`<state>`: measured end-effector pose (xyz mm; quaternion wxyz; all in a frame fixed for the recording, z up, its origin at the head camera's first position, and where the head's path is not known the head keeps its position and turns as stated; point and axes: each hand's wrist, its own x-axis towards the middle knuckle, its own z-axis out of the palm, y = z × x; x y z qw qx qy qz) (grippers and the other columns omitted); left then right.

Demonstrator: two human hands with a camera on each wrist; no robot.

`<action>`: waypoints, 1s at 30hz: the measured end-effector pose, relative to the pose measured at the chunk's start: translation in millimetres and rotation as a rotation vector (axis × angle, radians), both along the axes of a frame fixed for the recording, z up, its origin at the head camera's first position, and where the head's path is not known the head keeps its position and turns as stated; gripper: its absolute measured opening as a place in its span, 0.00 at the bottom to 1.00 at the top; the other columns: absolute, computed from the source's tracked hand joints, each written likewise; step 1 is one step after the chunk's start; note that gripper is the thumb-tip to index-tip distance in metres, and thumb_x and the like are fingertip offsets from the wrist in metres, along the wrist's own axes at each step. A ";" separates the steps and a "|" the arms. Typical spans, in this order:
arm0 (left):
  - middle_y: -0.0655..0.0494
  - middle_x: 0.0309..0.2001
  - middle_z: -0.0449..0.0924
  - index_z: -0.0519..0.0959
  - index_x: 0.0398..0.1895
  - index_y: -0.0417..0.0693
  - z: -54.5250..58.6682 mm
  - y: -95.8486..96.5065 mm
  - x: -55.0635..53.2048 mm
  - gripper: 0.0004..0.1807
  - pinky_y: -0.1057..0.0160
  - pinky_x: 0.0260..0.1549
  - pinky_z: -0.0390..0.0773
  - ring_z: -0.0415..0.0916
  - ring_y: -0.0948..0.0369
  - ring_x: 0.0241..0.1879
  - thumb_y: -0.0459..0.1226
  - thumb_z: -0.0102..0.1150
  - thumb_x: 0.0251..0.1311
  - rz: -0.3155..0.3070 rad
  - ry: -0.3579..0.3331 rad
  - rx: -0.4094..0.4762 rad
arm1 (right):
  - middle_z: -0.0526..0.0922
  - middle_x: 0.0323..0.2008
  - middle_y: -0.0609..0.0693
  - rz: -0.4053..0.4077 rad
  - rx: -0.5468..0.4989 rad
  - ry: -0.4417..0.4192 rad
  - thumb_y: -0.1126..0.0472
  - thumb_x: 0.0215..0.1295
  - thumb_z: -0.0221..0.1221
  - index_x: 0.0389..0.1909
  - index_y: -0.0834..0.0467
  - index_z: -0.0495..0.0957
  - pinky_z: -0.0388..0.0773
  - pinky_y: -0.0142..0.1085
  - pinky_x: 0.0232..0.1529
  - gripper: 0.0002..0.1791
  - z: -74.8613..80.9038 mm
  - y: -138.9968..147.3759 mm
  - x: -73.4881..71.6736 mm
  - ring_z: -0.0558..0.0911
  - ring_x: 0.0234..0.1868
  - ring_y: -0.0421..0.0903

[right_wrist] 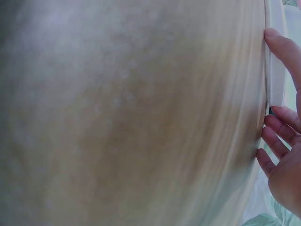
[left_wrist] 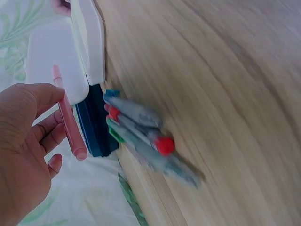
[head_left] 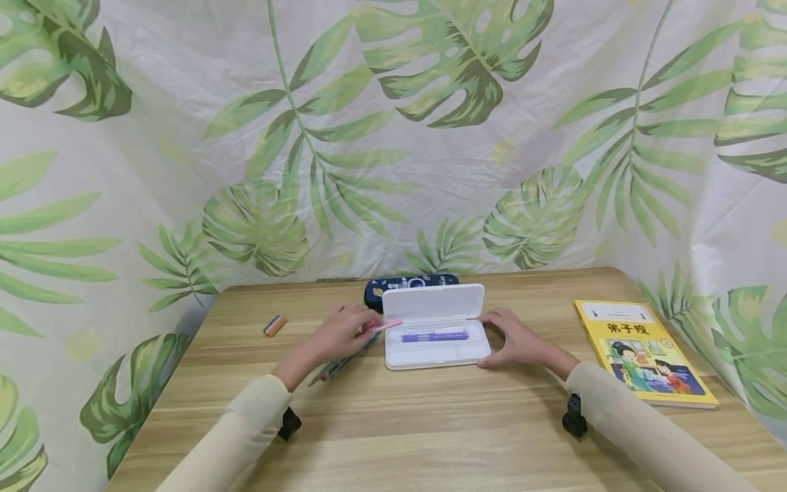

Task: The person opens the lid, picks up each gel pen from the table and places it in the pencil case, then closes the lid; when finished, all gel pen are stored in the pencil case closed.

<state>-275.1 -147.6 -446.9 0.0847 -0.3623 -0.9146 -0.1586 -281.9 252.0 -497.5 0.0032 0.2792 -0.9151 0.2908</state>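
A: What writing could we read?
B: On the yellow paperback book with a cartoon cover (head_left: 645,355), the large characters 弟子规. Letters on the dark-blue printed pencil case (head_left: 424,281) were too small for us to read surely.
A: And the hands?
B: We saw the left hand (head_left: 344,333) pinching a slim pink pen (left_wrist: 71,125), its tip over the left end of the open white plastic box (head_left: 424,361). The right hand (head_left: 513,338) spread its thumb and fingers, touching the box's right end.
A: Inside?
B: A purple pen (head_left: 436,336).
A: Edges and room?
B: We had bare wooden bench (head_left: 430,424) before the box, between the forearms. The case sat near the far edge, the book by the right edge.
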 end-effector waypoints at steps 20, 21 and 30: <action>0.58 0.39 0.83 0.83 0.48 0.53 0.6 57.0 -3.2 0.07 0.57 0.45 0.64 0.74 0.59 0.44 0.37 0.61 0.69 -0.088 0.032 -0.027 | 0.78 0.55 0.53 -0.003 0.008 -0.001 0.41 0.40 0.81 0.62 0.59 0.76 0.69 0.54 0.63 0.48 0.5 0.3 -1.4 0.72 0.59 0.53; 0.58 0.41 0.83 0.83 0.48 0.53 1.5 59.6 -2.8 0.07 0.56 0.47 0.65 0.74 0.59 0.45 0.38 0.60 0.70 -0.090 0.028 -0.032 | 0.78 0.55 0.53 -0.004 0.009 -0.002 0.41 0.40 0.81 0.62 0.59 0.76 0.69 0.54 0.63 0.48 0.8 0.1 -1.1 0.72 0.59 0.53; 0.57 0.49 0.85 0.82 0.51 0.54 5.0 78.8 -1.7 0.09 0.51 0.54 0.68 0.75 0.59 0.48 0.38 0.58 0.72 -0.098 0.003 -0.057 | 0.78 0.55 0.54 0.003 0.011 0.004 0.41 0.40 0.81 0.62 0.59 0.76 0.70 0.54 0.63 0.48 -0.1 0.0 -1.2 0.73 0.59 0.53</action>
